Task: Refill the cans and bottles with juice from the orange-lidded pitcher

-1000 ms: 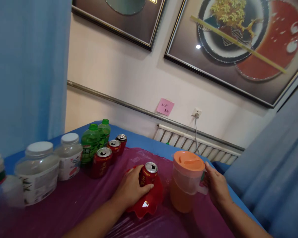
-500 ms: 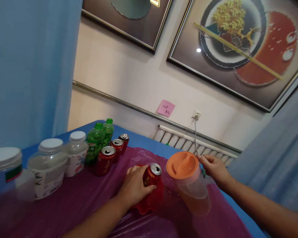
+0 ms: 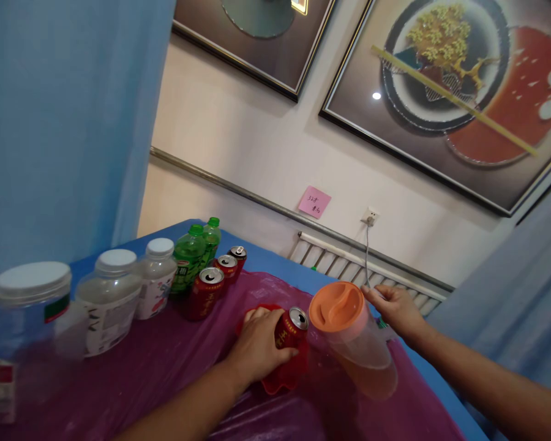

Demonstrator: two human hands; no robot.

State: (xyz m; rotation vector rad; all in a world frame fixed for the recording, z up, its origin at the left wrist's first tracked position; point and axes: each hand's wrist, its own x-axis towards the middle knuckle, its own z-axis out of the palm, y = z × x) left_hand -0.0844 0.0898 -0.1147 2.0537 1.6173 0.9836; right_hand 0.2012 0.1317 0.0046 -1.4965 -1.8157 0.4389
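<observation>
My left hand [image 3: 259, 343] is wrapped round a red drink can [image 3: 291, 331], its opened top facing up. The can stands upright at a red wavy-edged dish [image 3: 275, 383], partly hidden by the hand; I cannot tell whether its base touches the dish. Just right of it is a clear pitcher [image 3: 365, 361] with an orange lid [image 3: 337, 306] and a brownish liquid low inside. My right hand [image 3: 397, 309] is closed at the pitcher's far right side, close to the lid; the handle is hidden behind the fingers.
Left of the hands stand several red cans [image 3: 206, 294], green bottles [image 3: 188, 260] and clear jars with white lids [image 3: 112, 300]. A purple plastic sheet [image 3: 174, 380] covers the blue table [image 3: 257, 251]. Behind are a radiator [image 3: 335, 260] and a cord [image 3: 367, 251] from a socket.
The view has turned slightly left, so most things sit further right in the picture. Both hands keep their places at the can and the pitcher.
</observation>
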